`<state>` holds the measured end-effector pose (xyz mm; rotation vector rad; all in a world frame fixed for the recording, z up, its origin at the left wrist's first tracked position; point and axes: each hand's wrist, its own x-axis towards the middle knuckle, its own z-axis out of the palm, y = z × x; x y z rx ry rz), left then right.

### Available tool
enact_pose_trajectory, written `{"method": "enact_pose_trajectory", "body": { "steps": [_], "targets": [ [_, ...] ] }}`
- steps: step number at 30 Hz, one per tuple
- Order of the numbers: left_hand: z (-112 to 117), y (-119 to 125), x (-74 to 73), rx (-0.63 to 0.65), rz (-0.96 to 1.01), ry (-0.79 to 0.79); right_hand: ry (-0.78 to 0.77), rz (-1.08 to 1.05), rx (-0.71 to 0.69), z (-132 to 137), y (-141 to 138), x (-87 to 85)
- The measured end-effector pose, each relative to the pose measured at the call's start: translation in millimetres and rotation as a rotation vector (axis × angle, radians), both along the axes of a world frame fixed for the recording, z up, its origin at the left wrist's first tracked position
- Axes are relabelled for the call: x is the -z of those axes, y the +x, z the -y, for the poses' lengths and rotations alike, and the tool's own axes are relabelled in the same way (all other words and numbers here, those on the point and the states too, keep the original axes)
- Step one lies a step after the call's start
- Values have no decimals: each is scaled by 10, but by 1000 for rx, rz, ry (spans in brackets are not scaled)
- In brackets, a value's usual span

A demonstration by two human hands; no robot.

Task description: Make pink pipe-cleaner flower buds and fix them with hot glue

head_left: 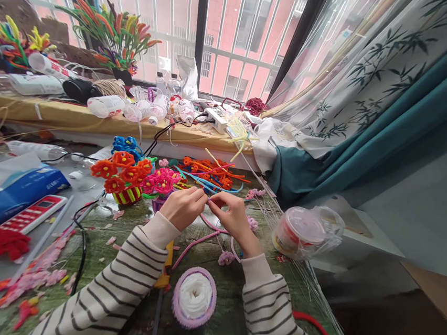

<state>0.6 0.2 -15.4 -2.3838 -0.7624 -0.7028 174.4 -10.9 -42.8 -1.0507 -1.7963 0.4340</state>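
My left hand (183, 206) and my right hand (234, 218) meet over the middle of the table, fingers pinched together on a pink pipe cleaner (201, 239) that trails down toward me. Both hands are closed on it. Just beyond them stand small pots of orange pipe-cleaner flowers (122, 173) and pink pipe-cleaner flowers (161, 181). Close to me sits a pink-rimmed cup with white filling (194, 296). Small pink twisted flowers (226, 258) lie beside my right wrist.
Loose pipe cleaners (210, 174) lie behind the hands. A bagged plastic tub (300, 233) stands at right, a calculator (29, 217) and blue tissue pack (24, 188) at left. The window ledge (74, 113) holds bottles, a power strip and flower bunches. Black cables cross the table.
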Motion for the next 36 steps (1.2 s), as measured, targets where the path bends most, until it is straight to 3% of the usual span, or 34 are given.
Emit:
{"method": "enact_pose_trajectory", "body": {
  "steps": [24,32,36],
  "targets": [
    [15,-7,4,14,232,-213,-55,-224,35,22,-48,-38],
    [-20,19,40,23,443,-315,-296,-443,-119,-15,-19,14],
    [-20,17,31,37,485,-348,-353,-461,-108,-13,8,-4]
  ]
}}
